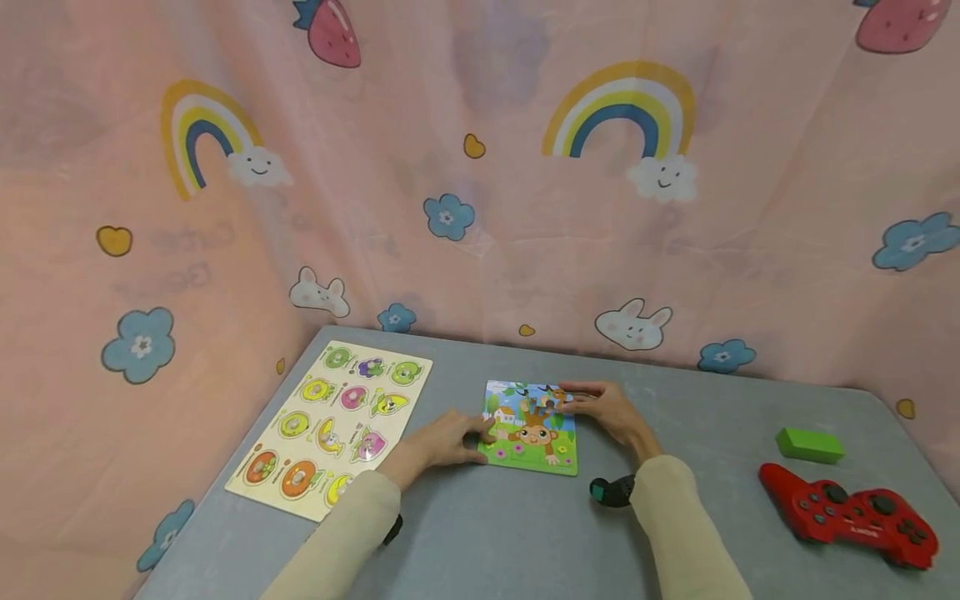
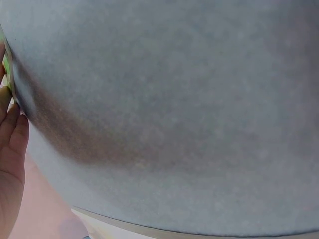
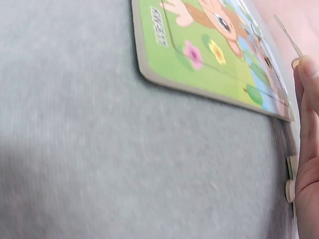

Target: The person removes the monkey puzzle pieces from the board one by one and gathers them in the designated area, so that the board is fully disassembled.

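While my left hand (image 1: 450, 437) reaches in from the lower left, its fingers grasp the left edge of the monkey puzzle (image 1: 521, 456), which lies at mid-worktop (image 1: 510, 533). My right hand (image 1: 615, 412) is bent inward at the puzzle's upper right corner, fingers pinching a thin piece (image 3: 290, 40). The right wrist view shows that piece edge-on, and a printed code (image 3: 158, 26) near the puzzle's rounded corner; neither is legible from the head. Only the head view records the red controller (image 1: 847, 515) and green block (image 1: 810, 446).
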Demonstrator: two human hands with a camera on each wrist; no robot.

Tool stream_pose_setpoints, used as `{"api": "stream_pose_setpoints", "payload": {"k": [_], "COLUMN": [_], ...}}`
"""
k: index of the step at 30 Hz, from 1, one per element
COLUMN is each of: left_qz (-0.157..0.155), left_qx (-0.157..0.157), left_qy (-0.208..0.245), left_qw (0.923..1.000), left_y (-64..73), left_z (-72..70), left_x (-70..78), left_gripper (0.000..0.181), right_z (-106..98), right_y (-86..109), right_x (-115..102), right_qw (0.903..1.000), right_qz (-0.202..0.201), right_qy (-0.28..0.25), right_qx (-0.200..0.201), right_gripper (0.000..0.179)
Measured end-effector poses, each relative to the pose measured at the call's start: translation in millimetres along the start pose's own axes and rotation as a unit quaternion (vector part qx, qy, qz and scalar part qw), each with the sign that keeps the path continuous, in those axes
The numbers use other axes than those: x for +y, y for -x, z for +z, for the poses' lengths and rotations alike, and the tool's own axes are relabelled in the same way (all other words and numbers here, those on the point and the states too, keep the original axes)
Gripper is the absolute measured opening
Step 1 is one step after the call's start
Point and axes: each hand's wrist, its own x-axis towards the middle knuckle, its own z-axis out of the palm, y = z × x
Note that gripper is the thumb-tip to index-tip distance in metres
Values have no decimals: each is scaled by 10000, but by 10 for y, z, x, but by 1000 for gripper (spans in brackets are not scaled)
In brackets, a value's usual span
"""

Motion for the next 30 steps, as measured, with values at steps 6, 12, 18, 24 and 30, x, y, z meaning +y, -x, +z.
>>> {"api": "stream_pose_setpoints", "payload": {"k": [6,12,18,24,30], "left_qz": [-30,37,4,43,49], "left_qx": [1,9,7,42,30], "left_qy": [12,49,10,34,54], "left_qw": [10000,10000,10000,10000,10000], "left_y": [8,10,13,14,13], "left_z": [4,4,0,-10,-12], "left_x": [11,11,15,24,23], "left_gripper": [32,32,32,32,32], "right_z": [-94,-208,-321,-431,-568], "right_y": [31,95,147,194,278], "right_x": [9,-9,35,80,120], "right_qw": [9999,9995,9996,9991,9997], "right_qz": [149,292,105,63,-11], "right_qy": [52,142,-77,-361,-207], "right_qx": [-10,-3,-256,-215,-141], "right_gripper": [53,53,56,57,58]}}
